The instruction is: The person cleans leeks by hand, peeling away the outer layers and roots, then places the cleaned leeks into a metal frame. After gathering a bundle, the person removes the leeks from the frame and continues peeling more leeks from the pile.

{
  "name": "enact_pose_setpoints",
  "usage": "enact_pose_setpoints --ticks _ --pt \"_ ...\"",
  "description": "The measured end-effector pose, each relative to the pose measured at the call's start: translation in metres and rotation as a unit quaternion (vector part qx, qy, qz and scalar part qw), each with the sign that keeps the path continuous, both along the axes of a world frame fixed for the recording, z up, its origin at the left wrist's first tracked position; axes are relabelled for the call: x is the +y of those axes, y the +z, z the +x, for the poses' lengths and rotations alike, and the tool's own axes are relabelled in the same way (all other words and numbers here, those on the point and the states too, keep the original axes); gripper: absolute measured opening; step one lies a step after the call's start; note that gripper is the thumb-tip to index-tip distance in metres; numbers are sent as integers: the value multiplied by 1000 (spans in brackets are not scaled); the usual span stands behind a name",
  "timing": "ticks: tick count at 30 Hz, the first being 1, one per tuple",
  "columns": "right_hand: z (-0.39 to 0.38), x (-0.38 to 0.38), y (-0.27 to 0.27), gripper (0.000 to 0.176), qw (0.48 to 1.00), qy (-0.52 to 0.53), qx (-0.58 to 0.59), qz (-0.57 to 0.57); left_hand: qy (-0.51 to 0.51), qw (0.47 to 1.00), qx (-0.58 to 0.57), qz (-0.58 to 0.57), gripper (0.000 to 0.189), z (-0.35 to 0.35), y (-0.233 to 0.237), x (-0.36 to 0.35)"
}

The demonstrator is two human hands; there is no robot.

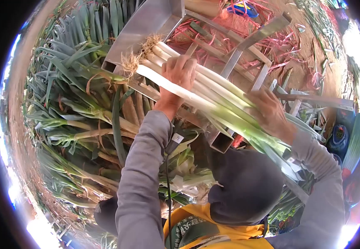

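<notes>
A bundle of several large green onions (213, 87) lies slantwise over a metal frame, its white root ends at upper left and its green tops at lower right. My left hand (178, 76) wraps round the white stalks just below the stringy roots (132, 64). Farther along, my right hand (269, 112) grips the stalks where they turn green; its fingertips are partly hidden. Beneath the bundle, bars of the metal frame (234, 60) stick out, with a square tube end (221, 142) near my knees.
A heap of green onions (72, 87) covers the ground on the left. Sheet metal (140, 31) rises at the top. Pink and red ribbon strips (288, 45) litter the soil at upper right. A black cable (168, 195) hangs beside my left sleeve. Shoes (338, 137) show at right.
</notes>
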State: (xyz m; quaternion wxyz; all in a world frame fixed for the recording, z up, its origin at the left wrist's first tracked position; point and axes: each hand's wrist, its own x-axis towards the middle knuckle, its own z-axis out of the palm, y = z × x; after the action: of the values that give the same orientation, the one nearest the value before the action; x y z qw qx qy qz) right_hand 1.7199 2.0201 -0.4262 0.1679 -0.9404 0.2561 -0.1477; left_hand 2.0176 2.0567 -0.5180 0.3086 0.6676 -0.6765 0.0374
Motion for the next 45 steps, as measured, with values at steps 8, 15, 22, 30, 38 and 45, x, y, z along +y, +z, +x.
enact_pose_setpoints --ticks 8,15,22,30,38,45 --pt "-36 34 1 40 968 -19 52 246 -68 986 152 23 34 10 -22 18" --pt "-12 10 -22 20 966 -46 168 189 -45 997 16 58 34 5 28 128" --pt "10 -25 3 29 992 16 92 89 -48 927 216 304 36 23 154 312" --pt "181 96 187 35 969 55 50 237 290 752 570 -159 31 98 282 486" --pt "389 322 65 65 904 350 212 124 290 493 697 -433 16 172 237 618" --pt "464 463 -105 81 943 143 190 233 335 531 653 -424 26 148 261 637"
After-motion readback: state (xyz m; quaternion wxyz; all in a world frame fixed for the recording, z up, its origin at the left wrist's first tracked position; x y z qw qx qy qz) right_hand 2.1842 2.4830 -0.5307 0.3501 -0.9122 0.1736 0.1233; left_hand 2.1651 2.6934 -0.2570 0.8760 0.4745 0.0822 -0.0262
